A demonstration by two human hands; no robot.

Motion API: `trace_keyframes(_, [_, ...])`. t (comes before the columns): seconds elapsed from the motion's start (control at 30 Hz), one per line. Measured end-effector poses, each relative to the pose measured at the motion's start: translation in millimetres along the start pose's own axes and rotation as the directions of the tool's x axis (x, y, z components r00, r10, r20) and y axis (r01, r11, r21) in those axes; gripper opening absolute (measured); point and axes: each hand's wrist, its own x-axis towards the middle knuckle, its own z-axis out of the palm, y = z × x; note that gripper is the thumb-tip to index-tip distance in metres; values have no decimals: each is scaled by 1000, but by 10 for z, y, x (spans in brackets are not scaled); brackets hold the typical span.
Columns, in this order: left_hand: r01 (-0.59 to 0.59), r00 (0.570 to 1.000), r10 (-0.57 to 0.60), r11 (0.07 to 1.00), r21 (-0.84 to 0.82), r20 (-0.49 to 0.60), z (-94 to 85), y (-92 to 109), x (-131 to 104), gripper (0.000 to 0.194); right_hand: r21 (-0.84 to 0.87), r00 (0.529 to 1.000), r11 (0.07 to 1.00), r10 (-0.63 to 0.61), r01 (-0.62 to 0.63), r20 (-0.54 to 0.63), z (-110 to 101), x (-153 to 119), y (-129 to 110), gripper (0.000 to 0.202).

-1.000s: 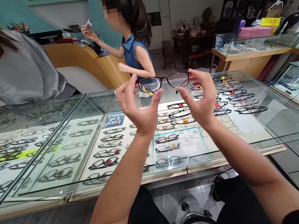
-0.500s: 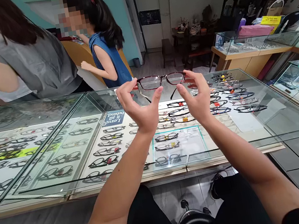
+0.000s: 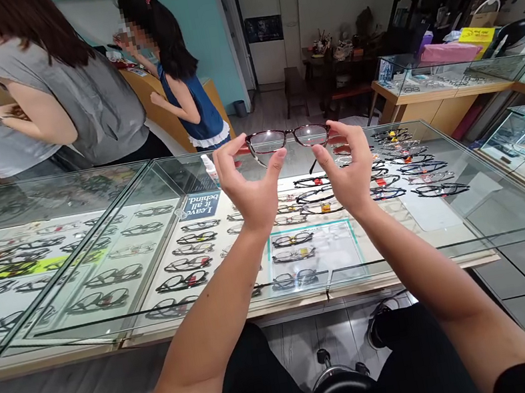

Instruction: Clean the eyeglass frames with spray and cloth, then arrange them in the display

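A pair of dark-rimmed eyeglasses (image 3: 289, 137) is held up above the glass display case (image 3: 328, 278), lenses facing away and temples pointing toward me. My left hand (image 3: 251, 188) pinches the frame at its left end, fingers behind and thumb in front. At the other end, my right hand (image 3: 347, 164) grips the frame in the same way. Both arms reach forward over the case. Beneath the glass, rows of eyeglasses (image 3: 186, 280) lie on white lining, some with coloured tags. Exact fingertip contact behind the frame is partly hidden.
A small white bottle (image 3: 209, 167) stands behind my left hand. Beyond the case, several people (image 3: 93, 97) are at the left, one in a blue top (image 3: 184, 95). More display cases (image 3: 440, 80) stand at the right. A stool base (image 3: 342, 389) shows between my legs.
The eyeglasses and both hands have shifted slightly to the right. The people behind the case have moved, and the white bottle shows more fully.
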Motion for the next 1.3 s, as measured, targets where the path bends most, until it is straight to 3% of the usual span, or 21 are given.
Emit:
trace_keyframes(0.4, [20,997,-18,999,-32,77,46,-60,-8,69,-19,1000,1000,15,-15,1,-37,18,-31,52])
trace_keyframes(0.7, [-74,994,82,992,100,-72,-2,-37,-3,71,33,999,999,29,-30,43,8,8,3,49])
trace_keyframes(1.03, [-12,999,13,1000,19,-38,-15,-29,14,76,101,994,991,81,-88,77,20,6,32,54])
trace_keyframes(1.3, [-68,995,71,996,51,-68,-24,-40,13,77,93,998,995,32,-37,57,27,1,67,52])
